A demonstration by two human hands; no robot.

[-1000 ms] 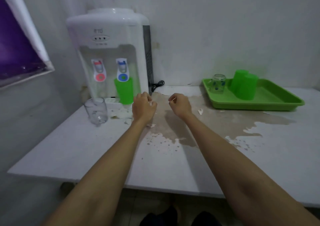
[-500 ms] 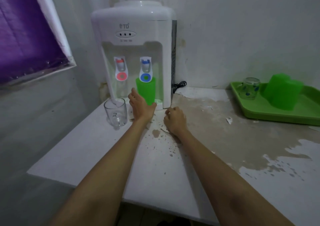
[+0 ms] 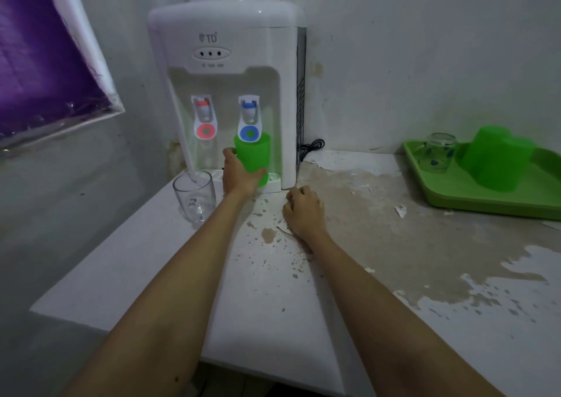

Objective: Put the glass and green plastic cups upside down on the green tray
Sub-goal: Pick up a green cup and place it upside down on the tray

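Left hand (image 3: 241,175) wrapped around green cup (image 3: 252,156) under blue tap (image 3: 250,123) of white water dispenser (image 3: 230,83), fingers curled on its side. Right hand (image 3: 304,211) resting on worn worktop (image 3: 151,269), fingers folded under, empty. Glass mug (image 3: 195,197) just left. Far right, green tray (image 3: 491,202) carrying upturned glass (image 3: 438,157) and green cups (image 3: 494,162).
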